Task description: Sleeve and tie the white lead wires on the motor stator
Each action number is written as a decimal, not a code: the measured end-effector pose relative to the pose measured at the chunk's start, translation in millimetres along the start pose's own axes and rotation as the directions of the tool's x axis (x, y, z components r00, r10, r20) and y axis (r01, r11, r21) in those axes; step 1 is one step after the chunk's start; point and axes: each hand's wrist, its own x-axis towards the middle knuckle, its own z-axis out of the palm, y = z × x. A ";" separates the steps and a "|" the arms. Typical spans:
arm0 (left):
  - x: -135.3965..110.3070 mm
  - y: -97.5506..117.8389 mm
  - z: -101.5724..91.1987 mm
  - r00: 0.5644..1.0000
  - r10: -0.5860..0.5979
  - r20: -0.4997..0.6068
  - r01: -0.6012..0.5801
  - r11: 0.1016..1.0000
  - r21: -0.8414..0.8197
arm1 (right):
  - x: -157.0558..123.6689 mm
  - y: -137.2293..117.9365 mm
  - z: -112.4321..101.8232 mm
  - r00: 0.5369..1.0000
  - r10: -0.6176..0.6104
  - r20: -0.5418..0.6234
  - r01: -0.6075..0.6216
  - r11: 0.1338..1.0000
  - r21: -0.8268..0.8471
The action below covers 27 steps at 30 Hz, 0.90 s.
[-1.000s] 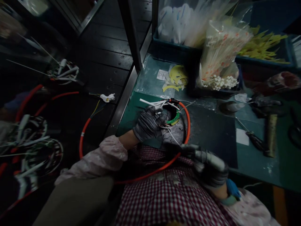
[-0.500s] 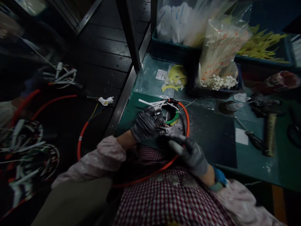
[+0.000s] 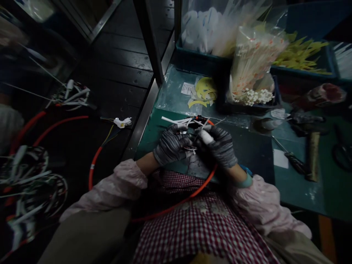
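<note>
1. Around the grip: gloves (image 3: pixel 169 145) of knitted cloth, matt, slightly rough.
2. Just beyond the grip: white tubes (image 3: pixel 169 119), smooth plastic by look.
3. Below the grip: orange cable (image 3: pixel 194 195), smooth, plastic-looking.
4. Left of the grip: table edge (image 3: pixel 141 124), metal, dull shine.
5. Farther beyond the grip: bag (image 3: pixel 250 62), clear plastic, wrinkled, glossy.

Orange-red cable (image 3: pixel 199 190), grey-and-black streaked gloves (image 3: pixel 168 147), dark-red-and-white checked apron (image 3: pixel 176 240)

In dim light, a dark slatted surface (image 3: pixel 125 68) borders a green worktable (image 3: pixel 298 190).
</note>
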 end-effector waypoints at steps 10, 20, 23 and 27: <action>-0.8 3.7 -0.8 0.994 -0.075 0.084 0.070 0.995 0.068 | -10.8 1.5 -14.8 0.990 -0.032 0.134 0.010 0.987 0.158; -4.6 -2.4 6.8 0.992 -0.094 0.081 0.091 0.995 0.033 | -21.7 26.7 -13.7 0.906 -0.351 0.238 0.354 0.935 0.031; -3.0 -2.3 6.3 0.992 -0.080 0.095 0.076 0.996 0.040 | -27.1 28.2 -14.9 0.903 -0.363 0.230 0.367 0.930 0.030; -1.5 -1.2 2.0 0.988 -0.120 0.093 0.115 0.992 0.061 | -27.2 14.1 -10.2 0.990 -0.107 0.087 0.102 0.993 0.064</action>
